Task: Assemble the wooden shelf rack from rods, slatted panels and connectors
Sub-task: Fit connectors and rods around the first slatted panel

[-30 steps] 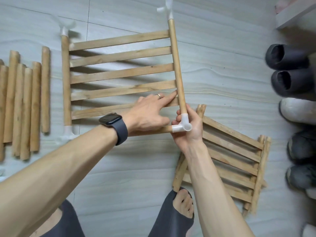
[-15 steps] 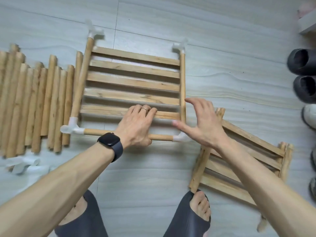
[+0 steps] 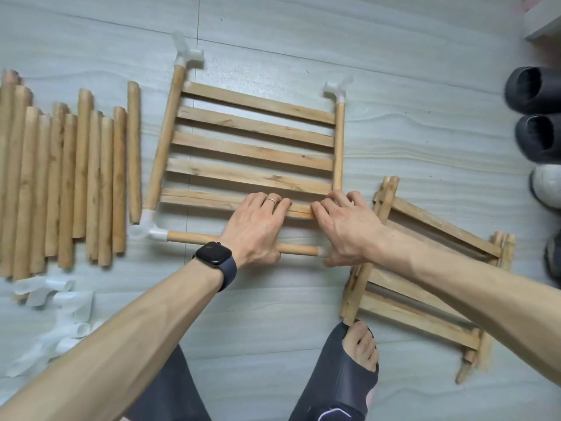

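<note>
A slatted panel (image 3: pixel 252 150) lies flat on the floor, framed by a left rod (image 3: pixel 165 141), a right rod (image 3: pixel 340 141) and a near rod (image 3: pixel 188 237). White connectors sit at the near-left corner (image 3: pixel 148 229), far-left corner (image 3: pixel 186 54) and far-right corner (image 3: pixel 337 89). My left hand (image 3: pixel 258 226) lies over the near rod, its fingers curled onto the nearest slat. My right hand (image 3: pixel 349 229) covers the near-right corner, fingers curled on the same slat's end, thumb by the rod's end. The connector there is hidden.
Several loose rods (image 3: pixel 66 183) lie in a row at the left, with loose white connectors (image 3: pixel 60 302) below them. More stacked slatted panels (image 3: pixel 425 268) lie at the right, under my right forearm. Shoes (image 3: pixel 534 117) line the right edge. My slippered foot (image 3: pixel 343 369) is near.
The frame, tilted up a second ago with my right hand on its corner connector, now lies flat. My right hand dropped from hovering open onto the near-right corner and curled its fingers.
</note>
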Tool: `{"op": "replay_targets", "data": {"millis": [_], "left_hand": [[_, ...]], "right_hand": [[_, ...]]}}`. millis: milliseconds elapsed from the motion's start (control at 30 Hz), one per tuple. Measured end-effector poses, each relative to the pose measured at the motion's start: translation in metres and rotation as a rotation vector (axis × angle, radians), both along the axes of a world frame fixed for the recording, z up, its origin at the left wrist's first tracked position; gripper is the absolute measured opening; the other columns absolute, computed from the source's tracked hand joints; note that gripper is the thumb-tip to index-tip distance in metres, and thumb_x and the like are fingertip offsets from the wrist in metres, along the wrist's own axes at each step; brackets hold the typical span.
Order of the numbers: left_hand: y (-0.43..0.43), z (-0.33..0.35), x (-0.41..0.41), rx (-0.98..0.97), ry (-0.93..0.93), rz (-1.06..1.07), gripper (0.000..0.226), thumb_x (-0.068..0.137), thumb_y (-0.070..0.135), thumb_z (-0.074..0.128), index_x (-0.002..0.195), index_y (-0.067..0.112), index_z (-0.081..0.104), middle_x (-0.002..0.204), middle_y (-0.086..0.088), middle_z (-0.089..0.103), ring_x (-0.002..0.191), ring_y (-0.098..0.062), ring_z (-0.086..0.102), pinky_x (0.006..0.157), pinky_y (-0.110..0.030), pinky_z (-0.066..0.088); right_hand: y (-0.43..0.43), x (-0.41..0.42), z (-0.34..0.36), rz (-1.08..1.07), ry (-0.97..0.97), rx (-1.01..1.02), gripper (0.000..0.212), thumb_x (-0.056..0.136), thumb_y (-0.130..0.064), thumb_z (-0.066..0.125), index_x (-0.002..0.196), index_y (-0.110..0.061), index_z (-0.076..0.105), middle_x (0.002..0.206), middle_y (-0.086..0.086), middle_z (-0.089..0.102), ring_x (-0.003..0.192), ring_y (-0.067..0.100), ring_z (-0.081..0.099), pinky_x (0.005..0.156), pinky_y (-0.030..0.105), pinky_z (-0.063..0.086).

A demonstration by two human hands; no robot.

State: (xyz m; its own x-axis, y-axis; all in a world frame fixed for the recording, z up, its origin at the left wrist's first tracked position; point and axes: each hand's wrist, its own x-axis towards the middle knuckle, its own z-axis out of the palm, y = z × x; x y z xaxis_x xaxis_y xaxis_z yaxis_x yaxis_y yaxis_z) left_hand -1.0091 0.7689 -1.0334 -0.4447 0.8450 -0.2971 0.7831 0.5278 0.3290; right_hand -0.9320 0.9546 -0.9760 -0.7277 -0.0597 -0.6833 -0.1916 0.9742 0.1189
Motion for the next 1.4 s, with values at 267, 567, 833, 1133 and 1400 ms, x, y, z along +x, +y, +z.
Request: {"op": "replay_targets", "data": {"millis": [267, 567, 833, 1133, 1400], "left_hand": [[0.005, -0.005, 0.000, 0.044, 0.004, 0.029, 0.077, 0.058, 0.031, 0.077, 0.128, 0.008, 0.057, 0.113, -0.009, 0.065, 0.098, -0.031, 0.058, 0.088, -0.040, 0.046], [-0.077, 0.010, -0.043, -0.047, 0.220, -0.055, 0.113, 0.064, 0.071, 0.072, 0.154, 0.014, 0.034, 0.153, -0.013, 0.039, 0.144, -0.034, 0.033, 0.120, -0.054, 0.024], [-0.134, 0.020, -0.073, -0.433, 0.325, -0.095, 0.108, 0.072, 0.077, 0.056, 0.151, 0.005, 0.038, 0.155, -0.010, 0.040, 0.155, -0.028, 0.013, 0.119, -0.061, -0.003], [-0.117, 0.029, -0.081, -0.497, 0.387, -0.193, 0.099, 0.077, 0.073, 0.056, 0.144, 0.001, 0.043, 0.146, -0.014, 0.047, 0.146, -0.029, 0.027, 0.119, -0.069, -0.005], [-0.102, 0.040, -0.083, -0.659, 0.441, -0.243, 0.091, 0.082, 0.068, 0.055, 0.143, 0.002, 0.042, 0.143, -0.015, 0.049, 0.145, -0.031, 0.028, 0.113, -0.076, 0.007]], "right_hand": [[0.009, -0.005, -0.005, -0.022, 0.026, -0.039, 0.073, 0.072, -0.053, 0.069, 0.129, -0.014, 0.046, 0.124, 0.003, 0.059, 0.122, 0.025, 0.042, 0.094, 0.040, 0.035], [0.023, 0.004, -0.010, -0.109, 0.097, -0.037, 0.070, 0.073, -0.023, 0.063, 0.138, -0.009, 0.041, 0.136, 0.007, 0.050, 0.138, 0.029, 0.036, 0.098, 0.042, 0.043], [0.029, 0.013, -0.031, -0.087, 0.195, 0.044, 0.090, 0.045, -0.035, 0.079, 0.129, -0.013, 0.054, 0.132, 0.013, 0.055, 0.141, 0.034, 0.031, 0.108, 0.060, 0.029], [0.029, 0.003, -0.026, -0.037, 0.170, 0.220, 0.073, 0.060, -0.034, 0.076, 0.126, -0.008, 0.057, 0.134, 0.007, 0.055, 0.145, 0.032, 0.027, 0.111, 0.057, 0.020], [0.026, -0.006, -0.020, -0.094, 0.181, 0.167, 0.070, 0.065, -0.039, 0.073, 0.127, -0.015, 0.052, 0.135, 0.003, 0.051, 0.125, 0.033, 0.041, 0.091, 0.044, 0.039]]}}
